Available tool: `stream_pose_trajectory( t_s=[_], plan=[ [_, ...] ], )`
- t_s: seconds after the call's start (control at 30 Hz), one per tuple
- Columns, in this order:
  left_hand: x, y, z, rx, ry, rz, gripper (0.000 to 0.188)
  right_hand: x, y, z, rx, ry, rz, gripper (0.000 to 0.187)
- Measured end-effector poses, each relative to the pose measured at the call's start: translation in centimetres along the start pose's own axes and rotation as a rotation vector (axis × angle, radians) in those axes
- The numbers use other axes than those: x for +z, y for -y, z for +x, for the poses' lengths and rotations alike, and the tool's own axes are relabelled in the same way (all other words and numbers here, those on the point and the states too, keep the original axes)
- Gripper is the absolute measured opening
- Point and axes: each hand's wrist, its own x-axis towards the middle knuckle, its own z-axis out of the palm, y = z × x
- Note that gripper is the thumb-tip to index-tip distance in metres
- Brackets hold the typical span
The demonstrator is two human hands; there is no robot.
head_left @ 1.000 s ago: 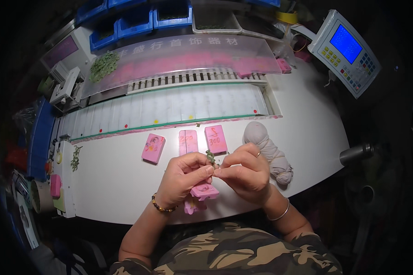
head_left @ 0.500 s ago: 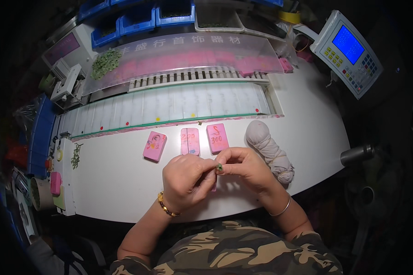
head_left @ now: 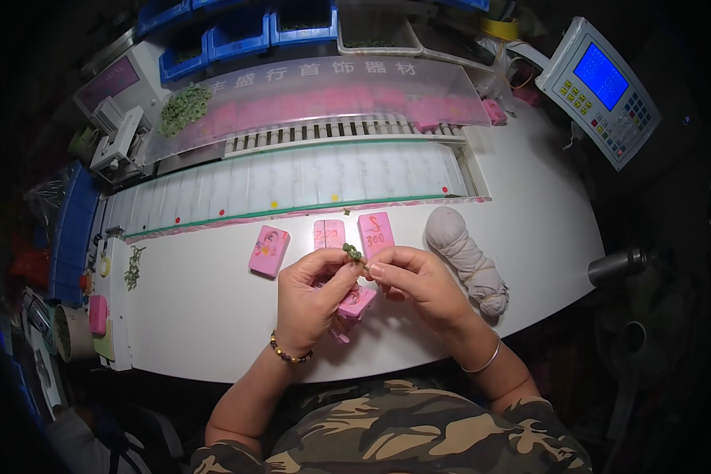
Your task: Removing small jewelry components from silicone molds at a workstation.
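My left hand (head_left: 312,284) pinches a small dark green wax piece (head_left: 351,252) between thumb and fingertips. My right hand (head_left: 419,283) has its thumb and forefinger pressed together at the lower end of the same piece. Below the fingers, a pink mould block (head_left: 358,300) shows partly, with more pink under it; the left hand hides the rest. Three more pink mould blocks stand just beyond the hands: a left one (head_left: 269,251), a middle one (head_left: 329,232) and a right one (head_left: 376,230), each with coloured marks.
A wrapped whitish cloth bundle (head_left: 466,261) lies right of my hands. Behind is a long row of white blocks (head_left: 308,178) under a clear cover (head_left: 316,83) bearing a green pile (head_left: 185,109). Small green pieces (head_left: 134,267) lie left. A control panel (head_left: 600,91) stands back right.
The green piece has come up and forward, and more of it shows. My left hand has turned and shifted slightly, uncovering the pink block below. Both hands still meet at the piece.
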Motion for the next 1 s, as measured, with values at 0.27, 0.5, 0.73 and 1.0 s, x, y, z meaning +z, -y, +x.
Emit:
stream_pose_trajectory(
  t_s=[0.27, 0.5, 0.73, 1.0],
  plan=[
    [0.1, -0.2, -0.2, 0.093, 0.023, 0.162, 0.01, 0.2, -1.4, 1.0, 0.02, 0.0, 0.148, 0.015],
    [0.1, 0.1, -0.1, 0.327, 0.072, 0.356, 0.01, 0.7, -2.9, 1.2, -0.083, 0.008, 0.184, 0.01],
    [0.0, -0.2, 0.4, 0.151, 0.201, 0.133, 0.009, 0.6, -2.8, 1.1, 0.064, 0.01, 0.395, 0.013],
    [-0.1, -3.0, 3.1, -0.163, 0.427, 0.153, 0.009, 0.1, -1.0, 0.0, 0.146, 0.013, 0.543, 0.01]
  ],
)
